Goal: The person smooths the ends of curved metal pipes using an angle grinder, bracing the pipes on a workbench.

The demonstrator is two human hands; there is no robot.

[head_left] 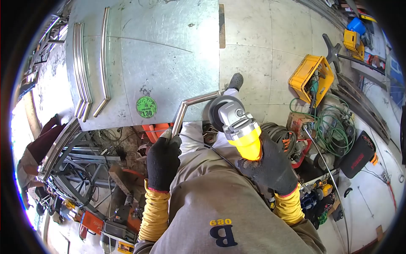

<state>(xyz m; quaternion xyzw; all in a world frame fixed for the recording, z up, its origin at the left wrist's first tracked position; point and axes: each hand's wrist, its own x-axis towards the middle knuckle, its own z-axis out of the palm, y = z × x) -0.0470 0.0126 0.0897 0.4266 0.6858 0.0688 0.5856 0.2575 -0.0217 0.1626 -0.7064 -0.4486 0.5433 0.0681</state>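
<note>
My left hand [164, 161], in a black glove, is closed around the lower end of a bent shiny metal tube [181, 111]. The tube's upper part slants right across the corner of a metal-topped table [169, 76]. In my right hand [272, 167], also gloved, is a yellow and silver angle grinder [241, 127]. Its dark round disc [215, 113] is right by the tube's far end, just beyond the table edge. Part of the grinder's body is hidden by my right glove.
Several more bent tubes [80, 67] lie on the table's left side, near a round green sticker [146, 107]. A yellow crate [311, 78] stands on the floor to the right, by coiled green hose [338, 131]. Metal frames [80, 169] crowd the left, where another person [36, 154] is partly visible.
</note>
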